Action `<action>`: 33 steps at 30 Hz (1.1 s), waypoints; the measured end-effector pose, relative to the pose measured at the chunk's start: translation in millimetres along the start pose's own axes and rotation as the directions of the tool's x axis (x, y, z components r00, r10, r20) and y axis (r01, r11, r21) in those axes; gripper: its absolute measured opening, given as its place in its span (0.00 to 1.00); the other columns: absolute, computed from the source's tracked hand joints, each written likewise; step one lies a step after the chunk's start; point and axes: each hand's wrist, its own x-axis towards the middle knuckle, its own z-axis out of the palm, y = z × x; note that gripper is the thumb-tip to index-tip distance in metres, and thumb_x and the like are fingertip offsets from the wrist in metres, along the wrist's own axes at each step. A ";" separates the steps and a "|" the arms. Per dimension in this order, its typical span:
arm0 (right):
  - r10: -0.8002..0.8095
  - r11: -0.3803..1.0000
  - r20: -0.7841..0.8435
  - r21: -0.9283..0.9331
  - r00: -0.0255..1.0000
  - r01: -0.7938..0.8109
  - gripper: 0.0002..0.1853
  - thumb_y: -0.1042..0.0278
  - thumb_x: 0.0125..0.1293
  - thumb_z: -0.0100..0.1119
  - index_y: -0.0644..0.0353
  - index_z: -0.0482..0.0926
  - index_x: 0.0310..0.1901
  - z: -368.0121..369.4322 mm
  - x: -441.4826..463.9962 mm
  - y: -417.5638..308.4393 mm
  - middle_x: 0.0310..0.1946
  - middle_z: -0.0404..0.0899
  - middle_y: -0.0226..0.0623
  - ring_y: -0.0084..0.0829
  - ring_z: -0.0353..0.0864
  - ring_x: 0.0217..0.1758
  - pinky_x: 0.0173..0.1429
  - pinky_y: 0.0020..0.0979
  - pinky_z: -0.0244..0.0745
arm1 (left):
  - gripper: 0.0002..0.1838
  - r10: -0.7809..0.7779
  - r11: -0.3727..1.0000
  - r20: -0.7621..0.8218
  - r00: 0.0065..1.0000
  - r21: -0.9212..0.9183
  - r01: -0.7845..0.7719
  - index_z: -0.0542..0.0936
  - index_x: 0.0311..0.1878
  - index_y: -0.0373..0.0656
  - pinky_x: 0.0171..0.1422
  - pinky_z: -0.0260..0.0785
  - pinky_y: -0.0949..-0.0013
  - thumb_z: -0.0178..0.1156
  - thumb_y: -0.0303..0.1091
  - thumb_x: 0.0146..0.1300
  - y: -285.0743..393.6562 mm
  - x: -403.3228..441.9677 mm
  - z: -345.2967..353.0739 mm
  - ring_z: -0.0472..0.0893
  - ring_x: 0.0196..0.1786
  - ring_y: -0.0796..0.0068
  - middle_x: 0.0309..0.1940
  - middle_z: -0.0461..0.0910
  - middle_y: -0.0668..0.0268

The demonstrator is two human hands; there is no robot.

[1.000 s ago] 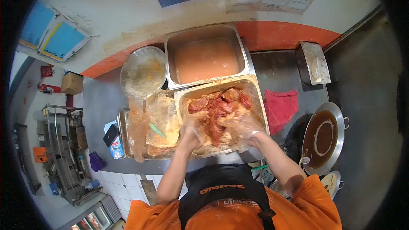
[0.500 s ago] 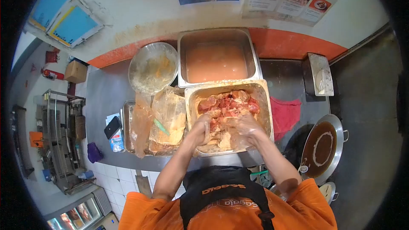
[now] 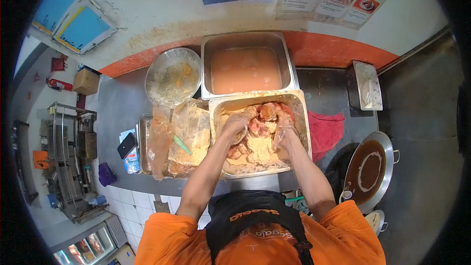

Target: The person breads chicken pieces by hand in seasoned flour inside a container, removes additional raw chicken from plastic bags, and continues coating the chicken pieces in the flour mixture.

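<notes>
Raw chicken pieces (image 3: 262,126) lie in pale flour inside a metal pan (image 3: 305,132); several are partly coated. My left hand (image 3: 238,123), in a clear plastic glove, is in the left part of the pan with its fingers curled against the chicken. My right hand (image 3: 284,128), gloved likewise, presses in from the right with its fingers closed around pieces at the far side. The fingertips of both hands are partly hidden by meat and flour. A heap of flour with coated pieces (image 3: 260,149) sits between my wrists, at the near side.
Behind the pan stands a deep metal tub (image 3: 206,68) of orange-pink liquid. At left are a round floury bowl (image 3: 159,76), plastic bags (image 3: 196,135) with flour and a phone (image 3: 126,145). A red cloth (image 3: 325,135) and a wok (image 3: 390,167) of brown oil are at right.
Both hands have pushed away from me toward the pan's far side, gathering the red chicken pieces there. More flour and coated pieces now show at the near side.
</notes>
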 end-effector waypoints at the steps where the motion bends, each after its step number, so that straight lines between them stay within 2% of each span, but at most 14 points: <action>1: -0.120 0.990 -0.043 -0.082 0.992 0.116 0.25 0.46 0.73 0.58 0.56 0.78 0.61 -4.0 2.2 1.6 0.56 0.81 0.36 0.36 0.82 0.54 0.62 0.39 0.79 | 0.24 -0.017 0.992 0.052 0.999 -0.124 0.024 0.84 0.52 0.39 0.31 0.69 0.66 0.61 0.53 0.70 4.4 1.5 0.6 0.78 0.33 0.74 0.38 0.83 0.63; 4: -0.383 0.857 -0.252 -0.456 0.889 0.240 0.16 0.59 0.74 0.57 0.60 0.82 0.54 -2.8 -3.8 6.9 0.45 0.86 0.36 0.28 0.84 0.45 0.51 0.31 0.79 | 0.22 -0.058 0.878 0.157 0.986 -0.462 0.125 0.84 0.50 0.40 0.23 0.70 0.70 0.60 0.53 0.72 65.3 -58.7 -8.0 0.81 0.34 0.75 0.37 0.82 0.61; 6: -0.497 0.652 -0.093 -0.696 0.863 0.300 0.14 0.60 0.72 0.60 0.59 0.84 0.51 9.7 -24.4 9.4 0.43 0.86 0.34 0.27 0.84 0.45 0.48 0.30 0.78 | 0.22 -0.045 0.742 0.150 0.988 -0.657 0.134 0.79 0.59 0.39 0.48 0.74 0.67 0.58 0.48 0.74 64.8 -67.8 -12.1 0.81 0.48 0.70 0.49 0.83 0.59; 8: -0.307 0.346 -0.144 -0.938 0.941 -0.031 0.14 0.61 0.66 0.63 0.59 0.85 0.48 34.5 -68.0 3.5 0.44 0.86 0.34 0.27 0.84 0.46 0.49 0.32 0.77 | 0.25 -0.059 0.685 -0.003 0.998 -0.727 0.038 0.73 0.67 0.39 0.67 0.73 0.60 0.52 0.46 0.76 103.6 -129.5 -1.6 0.79 0.62 0.66 0.57 0.81 0.59; 12: -0.655 -0.359 0.594 -0.789 0.467 0.500 0.11 0.67 0.68 0.57 0.63 0.80 0.30 66.5 -100.7 40.0 0.33 0.87 0.34 0.30 0.84 0.34 0.41 0.33 0.81 | 0.25 0.253 0.665 -0.208 0.945 -0.672 -0.325 0.70 0.68 0.39 0.69 0.71 0.57 0.47 0.47 0.79 57.3 -176.1 21.2 0.76 0.65 0.64 0.62 0.77 0.58; 13: -0.766 -0.272 0.513 -0.805 0.388 0.527 0.12 0.66 0.68 0.56 0.63 0.79 0.29 67.6 -93.8 47.7 0.31 0.86 0.34 0.30 0.84 0.32 0.40 0.34 0.80 | 0.25 0.160 0.612 -0.176 0.971 -0.754 -0.237 0.69 0.69 0.39 0.69 0.71 0.57 0.45 0.47 0.79 70.9 -195.9 25.3 0.77 0.65 0.64 0.63 0.76 0.58; 17: -0.236 0.143 0.110 -0.979 0.965 0.146 0.15 0.60 0.68 0.58 0.66 0.83 0.34 -48.9 -3.2 -15.7 0.33 0.87 0.40 0.35 0.85 0.38 0.43 0.44 0.77 | 0.25 0.200 0.424 -0.061 0.978 -0.895 -0.142 0.70 0.69 0.40 0.69 0.71 0.57 0.45 0.47 0.79 35.7 -188.8 19.0 0.77 0.65 0.62 0.63 0.76 0.58; 20: -0.378 -0.182 0.325 -0.944 0.867 0.275 0.19 0.52 0.67 0.60 0.62 0.86 0.41 -72.1 44.4 -15.9 0.37 0.87 0.46 0.37 0.85 0.41 0.37 0.45 0.77 | 0.29 0.072 0.335 0.105 0.992 -0.939 0.075 0.69 0.70 0.43 0.67 0.73 0.54 0.51 0.54 0.76 19.2 -147.1 17.5 0.79 0.63 0.59 0.62 0.77 0.58; 22: -0.354 -0.307 0.136 -0.951 0.925 0.022 0.24 0.43 0.69 0.58 0.55 0.86 0.51 16.7 -2.7 -28.9 0.44 0.87 0.52 0.38 0.86 0.45 0.38 0.41 0.79 | 0.32 0.047 0.346 0.154 0.987 -0.929 0.128 0.70 0.69 0.45 0.60 0.79 0.54 0.55 0.59 0.72 24.1 -128.0 16.7 0.82 0.57 0.59 0.60 0.79 0.59; 24: -0.159 0.175 -0.026 -0.984 0.987 0.002 0.26 0.42 0.71 0.57 0.56 0.83 0.57 26.3 -10.3 -15.4 0.50 0.85 0.53 0.38 0.85 0.50 0.47 0.39 0.80 | 0.31 -0.043 0.513 0.167 0.985 -0.843 0.165 0.72 0.67 0.45 0.56 0.82 0.55 0.56 0.58 0.72 21.7 -114.5 20.5 0.84 0.54 0.61 0.58 0.80 0.59; 27: -0.113 0.326 -0.137 -0.941 0.984 -0.094 0.28 0.44 0.70 0.59 0.56 0.79 0.62 35.9 -13.8 -2.9 0.57 0.82 0.52 0.40 0.82 0.58 0.55 0.36 0.79 | 0.27 0.002 0.456 0.153 0.988 -0.879 0.136 0.74 0.64 0.45 0.52 0.84 0.59 0.59 0.54 0.72 28.3 -112.9 35.1 0.85 0.51 0.65 0.54 0.82 0.60; 29: -0.184 0.175 0.006 -0.984 0.983 0.038 0.27 0.46 0.69 0.60 0.57 0.80 0.61 54.7 -38.0 -3.1 0.58 0.81 0.52 0.41 0.81 0.61 0.58 0.38 0.78 | 0.24 0.037 0.478 0.170 0.985 -0.868 0.132 0.75 0.62 0.44 0.52 0.84 0.58 0.59 0.51 0.72 11.3 -106.4 29.1 0.85 0.50 0.66 0.54 0.82 0.61; 30: -0.446 -0.084 0.342 -0.936 0.827 0.342 0.26 0.49 0.67 0.63 0.56 0.81 0.60 40.7 -31.7 9.6 0.56 0.83 0.51 0.41 0.83 0.58 0.60 0.39 0.77 | 0.20 -0.032 0.500 0.179 0.983 -0.849 0.171 0.75 0.62 0.45 0.53 0.84 0.59 0.55 0.46 0.75 10.8 -105.7 28.8 0.85 0.51 0.66 0.53 0.83 0.64; 33: -0.414 0.114 0.391 -0.874 0.822 0.473 0.26 0.54 0.65 0.66 0.62 0.80 0.59 61.4 -85.3 1.8 0.51 0.84 0.49 0.36 0.83 0.51 0.58 0.35 0.77 | 0.17 0.021 0.509 0.258 0.966 -0.834 0.212 0.76 0.61 0.41 0.46 0.84 0.62 0.51 0.39 0.78 2.3 -101.7 29.9 0.86 0.47 0.70 0.51 0.82 0.63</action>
